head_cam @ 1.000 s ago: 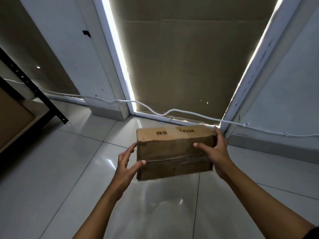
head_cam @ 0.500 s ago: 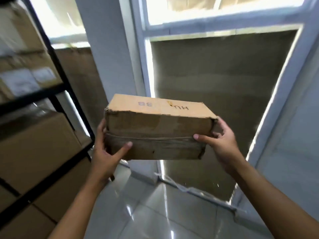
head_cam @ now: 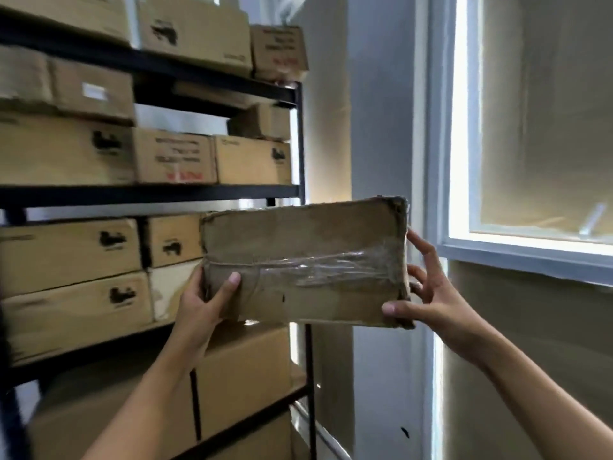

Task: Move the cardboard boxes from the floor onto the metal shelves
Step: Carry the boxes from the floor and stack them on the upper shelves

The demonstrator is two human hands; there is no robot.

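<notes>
A white-framed window (head_cam: pixel 517 250) fills the right of the scene, its panes covered from behind by sheets of brown cardboard (head_cam: pixel 547 127), with daylight glowing in narrow strips along the frame's inner edges. A strip of clear tape (head_cam: pixel 593 219) shows near the lower right corner of the upper pane. Left of the window, a pale grey wall column (head_cam: pixel 381 111) runs from top to bottom, with a small dark mark (head_cam: pixel 404 432) low on its face.
</notes>
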